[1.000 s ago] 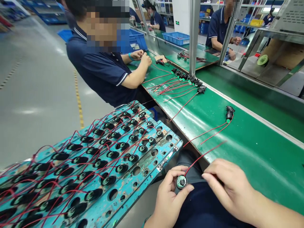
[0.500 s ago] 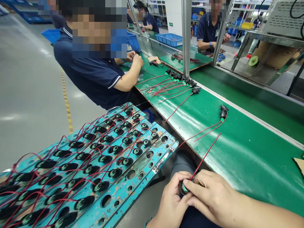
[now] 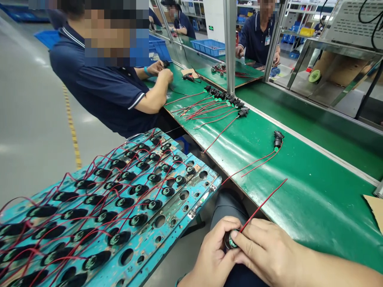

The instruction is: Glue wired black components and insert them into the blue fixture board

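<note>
Over my lap, my left hand wraps round a small black cylindrical part with a green circuit-board face. My right hand presses its fingertips on the rim of that face, beside the base of a red wire that sticks up and to the right. Much of the part is hidden by my fingers. To my left is a blue fixture board with rows of similar black parts, their red wires looped across them. A finished-looking black part with two red wires lies on the green bench.
The green bench runs along my right, with a metal rail behind it. Several wired black parts lie in a row near a metal post. A co-worker sits at the far left; another person is behind the frame. Cardboard lies at the right.
The view has shifted slightly, so the bench and board appear further left. My hands keep the same hold on the part, and the red wire leans further right.
</note>
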Motion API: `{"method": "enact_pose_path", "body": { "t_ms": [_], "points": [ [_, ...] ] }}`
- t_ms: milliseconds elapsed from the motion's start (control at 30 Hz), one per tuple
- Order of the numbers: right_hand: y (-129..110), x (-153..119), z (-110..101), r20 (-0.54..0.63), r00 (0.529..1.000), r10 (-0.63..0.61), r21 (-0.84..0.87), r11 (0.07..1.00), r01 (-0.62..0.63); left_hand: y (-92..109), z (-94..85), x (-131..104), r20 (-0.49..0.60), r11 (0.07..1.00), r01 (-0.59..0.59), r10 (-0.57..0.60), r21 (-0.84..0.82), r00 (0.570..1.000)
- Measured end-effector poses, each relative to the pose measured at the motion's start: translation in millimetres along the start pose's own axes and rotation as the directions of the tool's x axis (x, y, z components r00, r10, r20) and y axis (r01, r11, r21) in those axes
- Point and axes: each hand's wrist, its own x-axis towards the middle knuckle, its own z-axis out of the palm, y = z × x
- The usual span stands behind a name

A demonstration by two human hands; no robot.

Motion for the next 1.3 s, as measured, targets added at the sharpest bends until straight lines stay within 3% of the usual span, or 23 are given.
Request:
{"method": "enact_pose_path", "body": {
  "t_ms": [133, 400, 600, 733, 833, 1000, 1300],
  "points": [
    [1, -3, 2, -0.011, 1.000, -0.017, -0.024, 1.000, 0.017, 2, 2.3, 3, -0.023, 1.000, -0.006, 0.006, -0.002, 1.000],
    [2, -10, 1, 0.157, 0.987, 0.028, -0.101, 0.995, -0.012, -7, 6.3, 0, -0.015, 0.996, 0.082, -0.082, 0.035, 0.997],
    [1, -6, -7, 0.209, 0.962, 0.175, 0.043, 0.981, -0.188, -10, 6.0, -1, 0.015, 0.993, 0.112, -0.112, 0.029, 0.994],
    [-1, -6, -15, 0.063, 0.983, 0.174, 0.204, 0.962, -0.183, -2, 4.1, 3, 0.081, 0.989, 0.140, -0.137, -0.037, 0.987],
    [1, -13, -19, -0.039, 0.977, 0.208, 0.229, 0.954, -0.194, 1, 3.3, 5, 0.139, 0.967, 0.218, -0.200, -0.130, 0.970],
    [10, -33, -13, -0.071, 0.918, 0.389, 0.180, 0.911, -0.372, -4, 2.8, 4, 0.259, 0.893, 0.363, -0.296, -0.266, 0.919],
    [12, -42, -10, -0.118, 0.908, 0.403, 0.169, 0.909, -0.381, 4, 9.5, 5, 0.255, 0.906, 0.379, -0.327, -0.189, 0.910]
  ]
}}
